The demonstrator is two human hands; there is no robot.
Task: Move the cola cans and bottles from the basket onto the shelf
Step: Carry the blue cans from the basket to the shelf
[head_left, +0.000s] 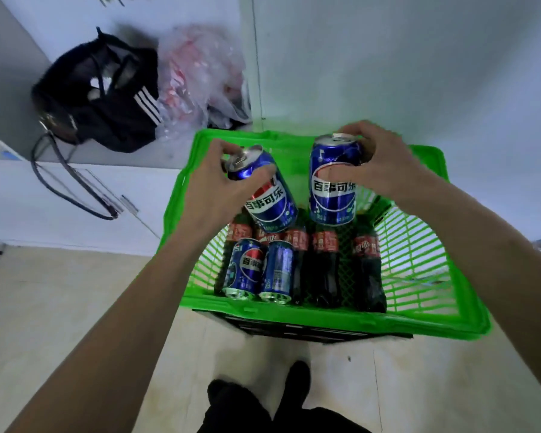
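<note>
While the left hand (214, 185) curls its fingers round a tilted blue cola can (269, 195), the right hand (378, 164) clasps an upright can (333, 185), both above the green basket (325, 320). Two cans (245, 270) and seemingly four dark bottles (325, 267) lie inside.

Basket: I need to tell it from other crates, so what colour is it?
Bright green, a plastic lattice basket; the head view shows it clearly.

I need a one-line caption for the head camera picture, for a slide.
Left hand and right hand each lift a blue cola can above the green basket, where two cans and several cola bottles remain.
</note>
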